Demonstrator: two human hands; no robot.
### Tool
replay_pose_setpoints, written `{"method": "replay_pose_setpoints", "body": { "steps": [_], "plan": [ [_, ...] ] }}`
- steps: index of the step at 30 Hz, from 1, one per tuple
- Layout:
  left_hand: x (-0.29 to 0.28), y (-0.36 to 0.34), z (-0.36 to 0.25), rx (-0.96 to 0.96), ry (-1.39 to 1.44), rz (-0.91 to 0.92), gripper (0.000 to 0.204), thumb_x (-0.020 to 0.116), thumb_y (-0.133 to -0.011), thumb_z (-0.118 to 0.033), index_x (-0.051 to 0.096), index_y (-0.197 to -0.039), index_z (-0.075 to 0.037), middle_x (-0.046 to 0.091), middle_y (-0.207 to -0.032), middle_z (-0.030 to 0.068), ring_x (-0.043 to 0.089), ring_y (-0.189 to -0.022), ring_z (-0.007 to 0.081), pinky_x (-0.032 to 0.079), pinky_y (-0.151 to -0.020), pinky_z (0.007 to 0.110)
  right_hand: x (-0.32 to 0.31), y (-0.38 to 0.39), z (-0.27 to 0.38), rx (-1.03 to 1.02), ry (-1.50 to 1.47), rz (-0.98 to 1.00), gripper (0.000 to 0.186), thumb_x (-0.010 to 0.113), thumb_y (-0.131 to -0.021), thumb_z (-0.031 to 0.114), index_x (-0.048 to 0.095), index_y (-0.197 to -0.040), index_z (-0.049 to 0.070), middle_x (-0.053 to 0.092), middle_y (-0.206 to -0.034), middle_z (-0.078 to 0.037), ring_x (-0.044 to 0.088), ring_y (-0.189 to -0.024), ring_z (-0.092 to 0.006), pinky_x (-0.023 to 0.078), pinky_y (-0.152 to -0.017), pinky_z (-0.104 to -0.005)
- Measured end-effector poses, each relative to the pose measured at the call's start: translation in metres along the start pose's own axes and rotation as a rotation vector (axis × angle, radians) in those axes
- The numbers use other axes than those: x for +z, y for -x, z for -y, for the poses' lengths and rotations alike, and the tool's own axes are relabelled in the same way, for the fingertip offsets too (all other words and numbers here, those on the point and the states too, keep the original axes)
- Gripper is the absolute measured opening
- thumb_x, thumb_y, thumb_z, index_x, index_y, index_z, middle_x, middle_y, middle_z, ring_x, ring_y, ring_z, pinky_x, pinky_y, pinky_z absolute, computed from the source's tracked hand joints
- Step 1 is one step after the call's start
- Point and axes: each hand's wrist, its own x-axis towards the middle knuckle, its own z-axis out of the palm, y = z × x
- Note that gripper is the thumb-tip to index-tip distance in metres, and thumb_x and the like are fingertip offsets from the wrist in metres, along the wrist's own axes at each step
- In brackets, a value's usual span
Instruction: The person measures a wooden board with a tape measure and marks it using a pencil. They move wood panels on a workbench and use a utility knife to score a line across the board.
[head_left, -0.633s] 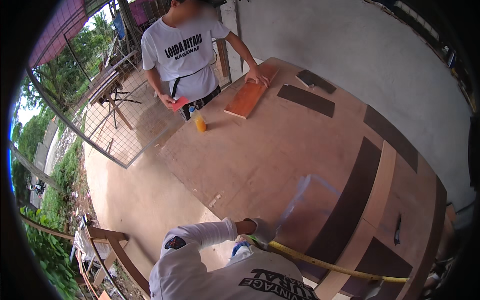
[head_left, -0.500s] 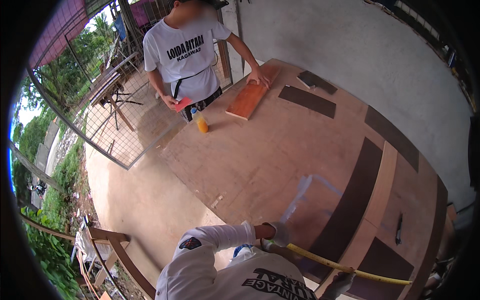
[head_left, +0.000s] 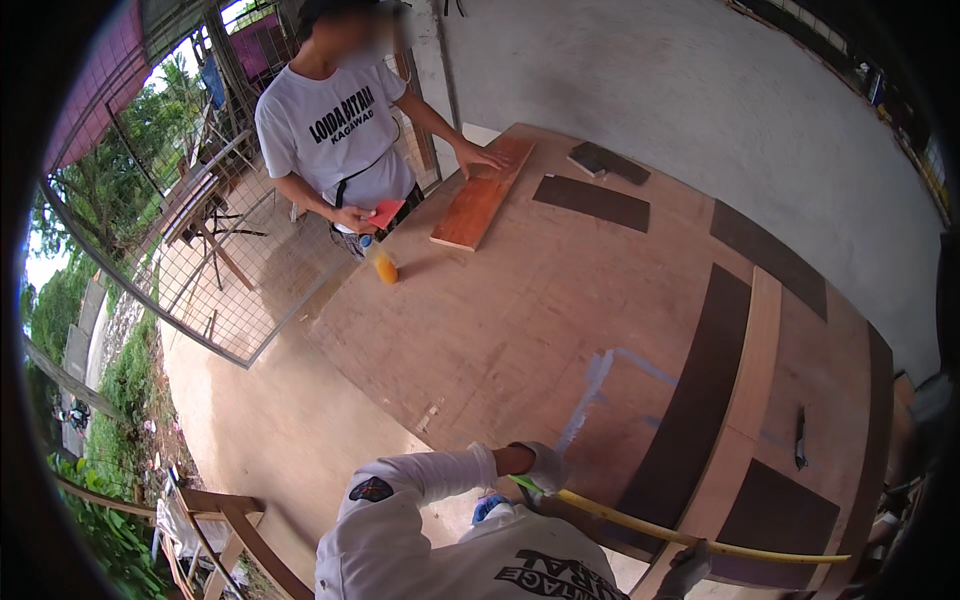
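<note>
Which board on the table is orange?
The orange board at the far end of the table, under the co-worker's outstretched hand; the long plank crossed by the tape measure is pale wood and the strips are dark brown.

Yellow tape measure (head_left: 780, 555), orange-red board (head_left: 480, 208)

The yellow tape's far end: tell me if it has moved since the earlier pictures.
Yes, rightward: the yellow tape's far end now reaches farther right than the right corner of the near dark piece; before, it stopped just short.
</note>
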Motion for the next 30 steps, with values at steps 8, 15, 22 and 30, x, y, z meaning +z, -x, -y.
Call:
{"method": "replay_pose_setpoints", "body": {
  "steps": [8, 15, 22, 30],
  "plan": [
    [-0.031, 0.034, 0.040, -0.258, 0.291, -0.002, 0.024, 0.068, -0.096, -0.026, 0.080, -0.107, -0.008, 0.078, -0.099, 0.0153, 0.074, -0.093, 0.0349, 0.057, -0.084, 0.047, -0.126, -0.169, -0.003, -0.023, -0.029, -0.316, 0.028, 0.064, -0.107, 0.036, 0.065, -0.095, 0.011, 0.057, -0.072, 0.000, 0.051, -0.055, -0.0106, 0.041, -0.050, -0.0287],
    [-0.029, 0.011, 0.091, -0.196, 0.216, 0.049, 0.040, 0.069, -0.101, -0.034, 0.072, -0.129, -0.007, 0.075, -0.121, 0.0154, 0.070, -0.109, 0.0350, 0.057, -0.096, 0.046, -0.067, -0.123, -0.013, 0.152, 0.015, -0.027, 0.040, 0.063, -0.111, 0.036, 0.073, -0.128, 0.002, 0.074, -0.090, -0.006, 0.066, -0.068, -0.0135, 0.056, -0.061, -0.0306],
    [-0.057, 0.008, 0.099, -0.127, 0.272, -0.103, 0.022, 0.075, -0.095, -0.024, 0.080, -0.108, -0.008, 0.078, -0.103, 0.0143, 0.073, -0.096, 0.0324, 0.059, -0.089, 0.045, -0.034, -0.001, -0.030, 0.172, -0.179, 0.110, 0.038, 0.061, -0.112, 0.034, 0.073, -0.135, 0.006, 0.074, -0.098, -0.006, 0.067, -0.081, -0.0131, 0.056, -0.072, -0.0297],
    [-0.135, 0.041, 0.108, -0.197, 0.513, -0.072, 0.014, 0.073, -0.097, -0.015, 0.082, -0.106, -0.007, 0.079, -0.093, 0.0078, 0.072, -0.082, 0.0225, 0.058, -0.080, 0.037, -0.041, 0.018, -0.036, 0.207, -0.157, 0.057, 0.034, 0.060, -0.113, 0.030, 0.074, -0.133, 0.007, 0.073, -0.096, -0.002, 0.061, -0.075, -0.0099, 0.053, -0.068, -0.0280]
  ]
}}
